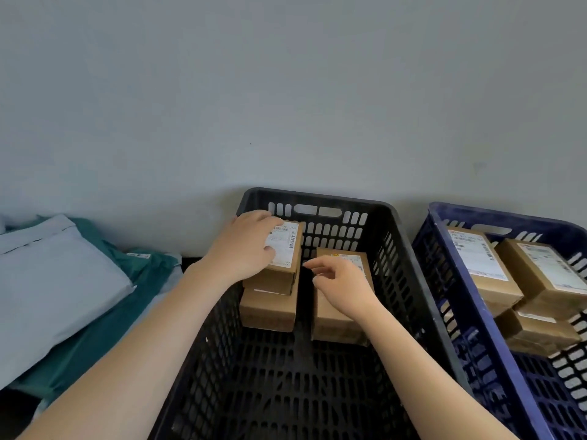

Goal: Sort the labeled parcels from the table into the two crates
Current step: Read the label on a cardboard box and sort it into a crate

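The top box (283, 250) was steadied under the flattened left hand (244, 246); nothing was held by the loosely curled right hand (341, 281). Released askew, it could be slid off the box beneath (268, 309).

Matt brown cardboard boxes (270, 308) with white paper labels (282, 246); perforated hard plastic black crate (409, 255) and blue crate (476, 312); smooth, faintly glossy plastic mailer bags (57, 274).
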### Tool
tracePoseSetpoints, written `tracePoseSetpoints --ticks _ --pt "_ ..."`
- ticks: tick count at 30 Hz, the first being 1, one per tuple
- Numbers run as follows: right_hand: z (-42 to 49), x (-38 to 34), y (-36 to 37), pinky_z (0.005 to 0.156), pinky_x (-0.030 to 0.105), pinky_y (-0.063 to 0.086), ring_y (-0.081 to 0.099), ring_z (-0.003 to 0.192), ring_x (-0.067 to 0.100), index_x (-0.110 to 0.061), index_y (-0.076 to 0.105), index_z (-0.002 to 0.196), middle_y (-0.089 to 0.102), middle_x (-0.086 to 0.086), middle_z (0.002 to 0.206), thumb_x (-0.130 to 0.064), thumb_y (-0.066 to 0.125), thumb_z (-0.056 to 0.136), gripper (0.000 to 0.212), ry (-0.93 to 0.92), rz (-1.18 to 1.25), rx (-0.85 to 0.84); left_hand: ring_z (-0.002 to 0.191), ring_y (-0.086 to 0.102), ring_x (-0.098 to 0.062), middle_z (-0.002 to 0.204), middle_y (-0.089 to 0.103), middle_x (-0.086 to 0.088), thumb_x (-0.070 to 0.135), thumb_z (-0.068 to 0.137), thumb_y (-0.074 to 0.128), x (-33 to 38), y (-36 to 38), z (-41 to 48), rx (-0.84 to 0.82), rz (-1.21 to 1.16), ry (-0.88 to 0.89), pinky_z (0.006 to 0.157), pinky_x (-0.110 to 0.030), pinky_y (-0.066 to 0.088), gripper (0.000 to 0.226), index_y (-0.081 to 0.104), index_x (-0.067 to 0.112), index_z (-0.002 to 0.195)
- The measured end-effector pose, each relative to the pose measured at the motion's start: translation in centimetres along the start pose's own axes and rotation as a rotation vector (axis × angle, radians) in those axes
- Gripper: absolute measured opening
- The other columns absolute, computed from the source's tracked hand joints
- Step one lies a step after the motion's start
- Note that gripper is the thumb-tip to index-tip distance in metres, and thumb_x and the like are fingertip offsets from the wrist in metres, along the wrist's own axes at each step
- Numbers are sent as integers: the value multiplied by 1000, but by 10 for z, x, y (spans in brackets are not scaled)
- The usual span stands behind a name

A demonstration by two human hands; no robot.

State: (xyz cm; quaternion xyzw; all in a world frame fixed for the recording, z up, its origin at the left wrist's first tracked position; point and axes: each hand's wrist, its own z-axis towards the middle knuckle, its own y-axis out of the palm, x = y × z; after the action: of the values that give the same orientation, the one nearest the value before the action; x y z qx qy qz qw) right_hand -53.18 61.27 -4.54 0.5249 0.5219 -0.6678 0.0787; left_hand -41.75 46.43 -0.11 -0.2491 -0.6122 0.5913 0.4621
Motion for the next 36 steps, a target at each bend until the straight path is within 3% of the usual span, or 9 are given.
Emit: tracePoseSetpoints --ticks 3,6,10,13,18,22,26,29,36 --pt "-7 -18 6 75 12 39 53 106 5 -26 64 118 61 -9 114 -10 52 92 33 -107 -13 17 131 38 -15 145 41 6 15 91 53 1 -14 -30 155 -48 -12 109 -33 27 49 46 25 139" --pt "-15 -36 14 82 18 44 55 105 4 -31 66 111 63 -9 116 -13 54 91 29 -202 -4 12 125 44 -16 136 51 6 12 90 54 -7 -25 -62 288 -93 -71 105 -31 30 40 57 23 129" --pt "-27 -65 26 68 1 40 54 91 -6 -30 68 105 62 -17 97 -11 55 92 26 -317 83 -65 119 49 -16 127 58 4 9 88 57 -24 -37 -104 425 -85 -195 97 -25 32 34 63 20 119" --pt "-37 -88 48 70 4 40 56 93 1 -27 69 105 64 -11 96 -9 56 90 27 -374 129 -128 115 52 -16 121 61 5 9 86 59 -42 -45 -139 482 -41 -289 92 -21 32 32 65 20 116" --pt "-49 -116 77 69 8 44 61 91 8 -29 70 104 68 -7 97 -10 58 89 27 -439 149 -172 109 55 -19 117 64 3 5 85 61 -61 -51 -174 518 -37 -351 88 -24 34 31 67 18 113" --pt "-57 -144 107 83 16 44 57 97 3 -26 71 105 66 -14 100 -9 57 89 27 -481 123 -206 108 55 -19 117 64 2 8 87 61 -88 -53 -201 545 -33 -385 87 -26 37 29 67 19 112" --pt "-59 -168 145 72 2 39 57 92 2 -27 70 102 64 -14 96 -8 57 88 27 -491 109 -216 108 56 -20 116 64 3 10 87 60 -129 -60 -223 556 -55 -384 90 -29 40 27 67 20 112" --pt "-60 -186 174 68 0 38 56 94 1 -28 69 101 62 -17 95 -9 58 88 26 -485 104 -208 107 57 -20 116 64 4 12 87 60 -161 -66 -240 548 -53 -382 90 -31 41 27 67 20 111" --pt "-68 -248 287 86 17 45 56 98 5 -24 69 105 63 -15 101 -9 56 89 25 -463 59 -239 100 59 -20 111 65 2 8 84 64 -268 -84 -302 549 -56 -404 85 -27 39 27 68 16 109"
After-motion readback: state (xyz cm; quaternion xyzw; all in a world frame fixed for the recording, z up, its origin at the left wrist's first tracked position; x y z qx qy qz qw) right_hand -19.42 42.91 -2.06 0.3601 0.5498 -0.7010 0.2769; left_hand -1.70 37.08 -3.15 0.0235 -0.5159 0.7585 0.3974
